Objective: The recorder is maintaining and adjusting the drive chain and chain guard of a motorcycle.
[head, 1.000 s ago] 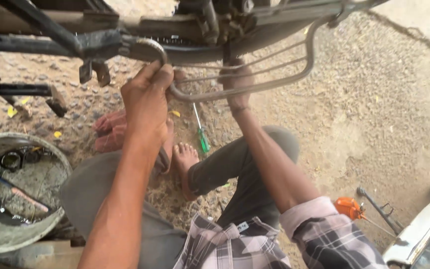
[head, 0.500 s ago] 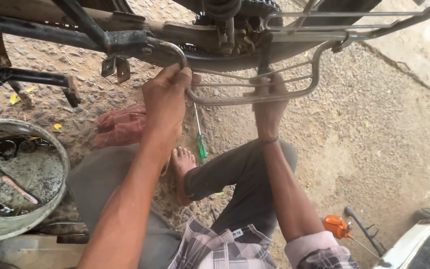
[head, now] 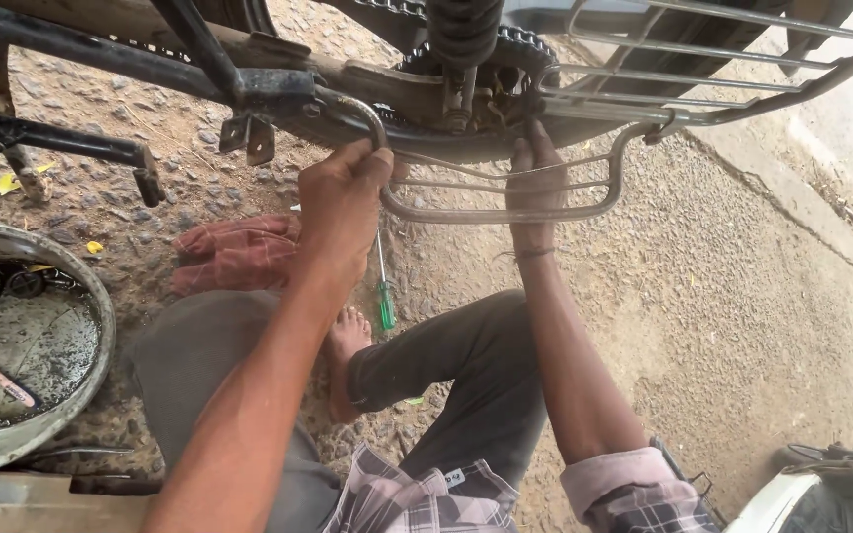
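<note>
Bent metal guard rail [head: 505, 212] bolted under motorcycle frame [head: 278, 84], spanning both hands. Left hand [head: 340, 212] closed around rail's curved left end. Right hand [head: 533, 178] reaching through the bars near chain sprocket [head: 466, 44]; grip cannot be told. Green-handled screwdriver [head: 385, 296] on ground below left hand; red rag [head: 234, 252] beside it.

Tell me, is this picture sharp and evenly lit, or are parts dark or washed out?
Head view: mostly sharp, in soft shade; both hands, left hand and right hand, on the metal guard rail, read clearly; the top right corner washes out pale; the basin interior is dark; edges bend slightly.
</note>
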